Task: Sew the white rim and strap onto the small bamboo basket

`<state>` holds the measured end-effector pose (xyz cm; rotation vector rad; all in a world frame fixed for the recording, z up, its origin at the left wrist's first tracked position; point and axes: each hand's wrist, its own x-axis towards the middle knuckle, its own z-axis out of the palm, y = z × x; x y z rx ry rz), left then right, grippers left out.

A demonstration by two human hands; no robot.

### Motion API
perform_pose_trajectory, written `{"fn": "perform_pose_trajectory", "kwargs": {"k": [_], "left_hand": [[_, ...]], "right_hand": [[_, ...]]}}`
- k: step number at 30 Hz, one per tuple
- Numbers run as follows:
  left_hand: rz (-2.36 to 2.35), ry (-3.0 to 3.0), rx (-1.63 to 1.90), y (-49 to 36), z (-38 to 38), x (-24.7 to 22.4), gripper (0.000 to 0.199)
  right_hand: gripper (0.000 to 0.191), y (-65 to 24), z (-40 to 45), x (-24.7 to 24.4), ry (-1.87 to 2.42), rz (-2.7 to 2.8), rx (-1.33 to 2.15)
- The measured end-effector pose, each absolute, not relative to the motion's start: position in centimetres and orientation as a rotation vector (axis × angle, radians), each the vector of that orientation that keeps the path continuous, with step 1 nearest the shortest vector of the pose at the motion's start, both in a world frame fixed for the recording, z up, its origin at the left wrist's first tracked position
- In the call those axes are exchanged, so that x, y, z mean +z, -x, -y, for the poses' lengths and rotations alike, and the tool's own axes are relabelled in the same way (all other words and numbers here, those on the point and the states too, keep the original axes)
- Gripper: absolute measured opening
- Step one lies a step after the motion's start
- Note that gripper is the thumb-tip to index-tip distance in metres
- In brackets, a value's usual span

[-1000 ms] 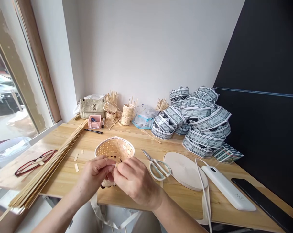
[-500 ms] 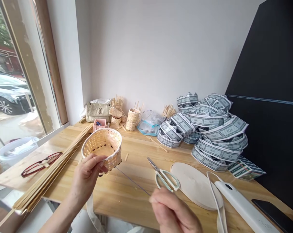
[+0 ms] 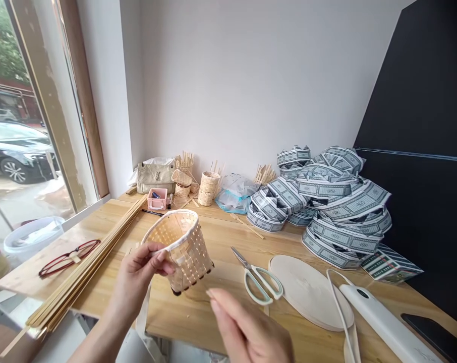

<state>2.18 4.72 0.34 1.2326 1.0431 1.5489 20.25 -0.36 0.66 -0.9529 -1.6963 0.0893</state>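
A small woven basket with a white-bound rim is tilted above the table, its mouth turned toward the upper left. My left hand grips the near part of that rim between thumb and fingers. Dark stitches or tips run along the basket's bottom edge. Below and right of the basket, apart from it, is my right hand, its thumb and index finger pressed together. Whatever they may pinch is too small or hidden to make out. Scissors with pale green handles lie just beyond my right hand.
A flat roll of cream tape lies right of the scissors, near a white device and a black phone. Long wooden strips and red glasses are on the left. Patterned bands pile up behind.
The basket has turned and tilted, showing more of its side. My right hand has come left, closer to the basket. The dark thread that stretched between them no longer shows.
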Motion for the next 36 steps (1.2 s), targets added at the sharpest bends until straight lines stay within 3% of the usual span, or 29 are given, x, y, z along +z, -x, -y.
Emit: {"fn": "perform_pose_trajectory", "kwargs": {"k": [11, 25, 36], "left_hand": [[-0.954, -1.200, 1.492, -3.3, -3.5, 0.4, 0.019], [-0.962, -1.311, 1.473, -3.2, -3.4, 0.3, 0.014], [-1.085, -1.891, 1.642, -3.2, -2.9, 0.5, 0.013]], "right_hand": [[0.035, -16.8, -1.2, 1.1, 0.940, 1.843, -0.045], [0.039, -17.3, -1.2, 1.0, 0.907, 1.882, -0.048], [0.039, -17.4, -0.9, 1.1, 0.935, 1.889, 0.087]]}}
